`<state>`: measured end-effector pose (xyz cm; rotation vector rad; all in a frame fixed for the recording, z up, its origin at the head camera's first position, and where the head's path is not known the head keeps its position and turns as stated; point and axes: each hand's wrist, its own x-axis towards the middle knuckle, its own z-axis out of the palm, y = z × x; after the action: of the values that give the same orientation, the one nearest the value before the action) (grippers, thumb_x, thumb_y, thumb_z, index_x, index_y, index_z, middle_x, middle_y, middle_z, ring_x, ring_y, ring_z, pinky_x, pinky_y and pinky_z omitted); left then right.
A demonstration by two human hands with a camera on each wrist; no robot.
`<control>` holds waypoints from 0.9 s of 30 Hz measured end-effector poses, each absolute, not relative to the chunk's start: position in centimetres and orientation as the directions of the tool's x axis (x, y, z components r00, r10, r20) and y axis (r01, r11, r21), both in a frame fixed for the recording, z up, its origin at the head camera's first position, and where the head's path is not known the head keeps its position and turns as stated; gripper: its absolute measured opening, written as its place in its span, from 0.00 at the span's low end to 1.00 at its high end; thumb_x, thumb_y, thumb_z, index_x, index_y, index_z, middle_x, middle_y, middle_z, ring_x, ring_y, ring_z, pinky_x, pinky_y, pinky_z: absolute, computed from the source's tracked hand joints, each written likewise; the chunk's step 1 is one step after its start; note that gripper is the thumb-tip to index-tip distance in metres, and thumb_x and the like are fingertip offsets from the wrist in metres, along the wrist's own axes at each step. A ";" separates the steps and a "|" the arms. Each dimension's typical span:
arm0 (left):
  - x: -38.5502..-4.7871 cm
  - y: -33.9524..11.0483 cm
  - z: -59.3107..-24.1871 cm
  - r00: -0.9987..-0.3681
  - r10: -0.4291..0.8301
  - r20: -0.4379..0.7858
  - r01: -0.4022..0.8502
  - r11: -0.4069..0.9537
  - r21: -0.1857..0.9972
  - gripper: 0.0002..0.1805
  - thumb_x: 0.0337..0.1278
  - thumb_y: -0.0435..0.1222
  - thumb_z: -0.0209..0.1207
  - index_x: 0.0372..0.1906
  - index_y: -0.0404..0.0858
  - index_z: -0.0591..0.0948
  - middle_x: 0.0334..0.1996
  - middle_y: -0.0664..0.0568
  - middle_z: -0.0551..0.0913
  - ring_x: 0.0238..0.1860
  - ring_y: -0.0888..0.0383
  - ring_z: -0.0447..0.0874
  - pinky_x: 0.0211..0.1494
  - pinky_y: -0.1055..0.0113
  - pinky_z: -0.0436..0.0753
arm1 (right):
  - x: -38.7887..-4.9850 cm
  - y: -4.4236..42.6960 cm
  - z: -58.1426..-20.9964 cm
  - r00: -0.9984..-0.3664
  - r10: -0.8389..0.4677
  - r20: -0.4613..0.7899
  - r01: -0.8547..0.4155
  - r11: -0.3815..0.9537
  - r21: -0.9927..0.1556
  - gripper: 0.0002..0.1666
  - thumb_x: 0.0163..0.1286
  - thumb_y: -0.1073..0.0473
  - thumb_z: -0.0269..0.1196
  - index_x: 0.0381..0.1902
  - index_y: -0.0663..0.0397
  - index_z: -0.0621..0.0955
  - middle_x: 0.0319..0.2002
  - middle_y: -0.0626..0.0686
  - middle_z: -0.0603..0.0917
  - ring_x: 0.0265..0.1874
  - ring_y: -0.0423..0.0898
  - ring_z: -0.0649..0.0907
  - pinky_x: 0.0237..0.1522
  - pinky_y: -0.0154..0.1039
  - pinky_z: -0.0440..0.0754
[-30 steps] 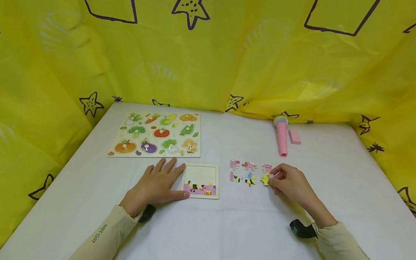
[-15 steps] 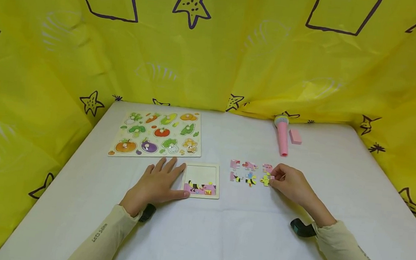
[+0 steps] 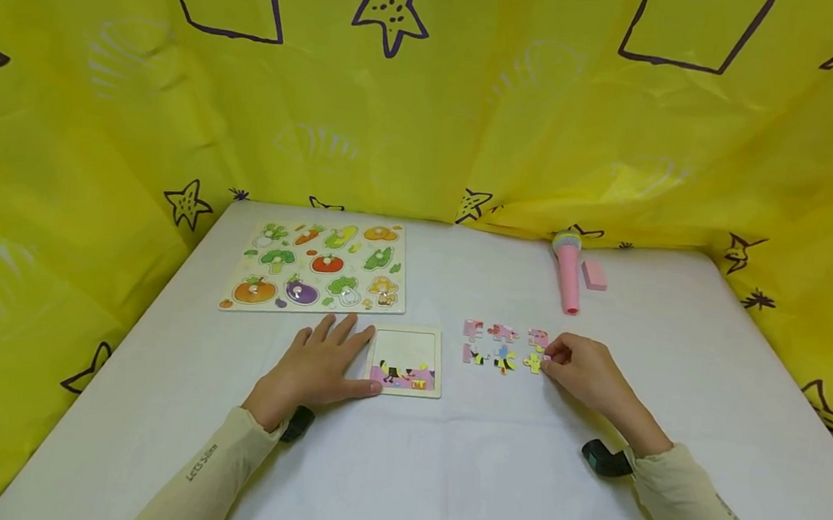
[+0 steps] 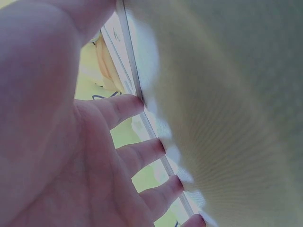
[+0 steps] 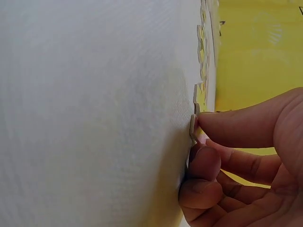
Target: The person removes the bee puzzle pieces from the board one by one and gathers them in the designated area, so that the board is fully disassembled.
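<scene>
The left hand (image 3: 316, 367) lies with spread fingers at the left edge of a small square puzzle frame (image 3: 440, 363), its thumb at the lower left corner. A bee picture on pink fills the frame's bottom strip. In the left wrist view the fingers (image 4: 142, 156) are straight. Two rows of loose pieces lie right of the frame, among them a pink one (image 3: 472, 329) and a bee piece (image 3: 505, 359). At the lower row's right end, the right hand (image 3: 589, 379) pinches a puzzle piece (image 5: 193, 126) between thumb and fingers, beside a yellow piece (image 3: 532, 362).
A vegetable puzzle board (image 3: 293, 286) lies behind the left hand. At the back right are a pink toy microphone (image 3: 569, 279) and a pink block (image 3: 594, 275). A yellow curtain (image 3: 429, 127) hangs behind the white table (image 3: 396, 476).
The camera view has shifted slightly. Beside the yellow piece, the right hand has made only a very small movement; the left hand stays at the frame.
</scene>
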<state>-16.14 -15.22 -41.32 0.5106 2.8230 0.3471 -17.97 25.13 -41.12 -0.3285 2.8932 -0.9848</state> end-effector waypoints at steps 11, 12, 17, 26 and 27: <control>-16.1 -15.1 -41.4 -0.906 0.369 -0.207 0.309 0.911 0.272 0.52 0.67 0.65 0.64 0.86 0.43 0.62 0.85 0.38 0.53 0.83 0.30 0.46 0.78 0.29 0.53 | -17.9 24.7 -41.2 -0.977 -0.208 0.045 -0.192 0.769 -0.610 0.08 0.71 0.65 0.68 0.42 0.67 0.84 0.32 0.52 0.82 0.34 0.50 0.78 0.38 0.45 0.77; -16.1 -15.1 -41.4 -0.906 0.368 -0.207 0.308 0.911 0.274 0.52 0.67 0.65 0.64 0.86 0.43 0.62 0.85 0.38 0.53 0.83 0.30 0.46 0.78 0.29 0.53 | -17.9 24.6 -41.2 -0.977 -0.205 0.060 -0.198 0.765 -0.613 0.08 0.71 0.65 0.68 0.42 0.67 0.84 0.32 0.52 0.83 0.34 0.50 0.78 0.38 0.45 0.77; -16.1 -15.1 -41.3 -0.907 0.367 -0.207 0.307 0.912 0.271 0.52 0.67 0.65 0.64 0.86 0.43 0.62 0.85 0.37 0.53 0.83 0.30 0.46 0.78 0.29 0.53 | -18.0 23.0 -40.9 -0.970 -0.210 0.125 -0.241 0.736 -0.632 0.07 0.72 0.65 0.68 0.42 0.66 0.85 0.32 0.52 0.84 0.35 0.50 0.80 0.40 0.46 0.79; -16.0 -14.9 -41.2 -0.906 0.363 -0.218 0.301 0.914 0.273 0.51 0.68 0.64 0.64 0.86 0.44 0.61 0.86 0.38 0.52 0.84 0.31 0.45 0.79 0.30 0.52 | -18.3 19.0 -40.3 -0.938 -0.314 0.146 -0.323 0.643 -0.695 0.06 0.73 0.66 0.68 0.44 0.65 0.86 0.35 0.51 0.85 0.34 0.48 0.81 0.39 0.42 0.81; -16.0 -14.9 -41.2 -0.906 0.362 -0.219 0.300 0.915 0.271 0.51 0.68 0.64 0.64 0.86 0.44 0.61 0.86 0.38 0.52 0.84 0.31 0.45 0.79 0.30 0.52 | -18.4 18.5 -40.3 -0.933 -0.329 0.147 -0.333 0.631 -0.701 0.06 0.72 0.67 0.68 0.44 0.65 0.85 0.35 0.51 0.85 0.34 0.47 0.81 0.38 0.42 0.81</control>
<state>-15.97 -14.91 -41.18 0.4945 2.8108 0.3376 -18.40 18.48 -40.28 -0.5771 2.8415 -1.2229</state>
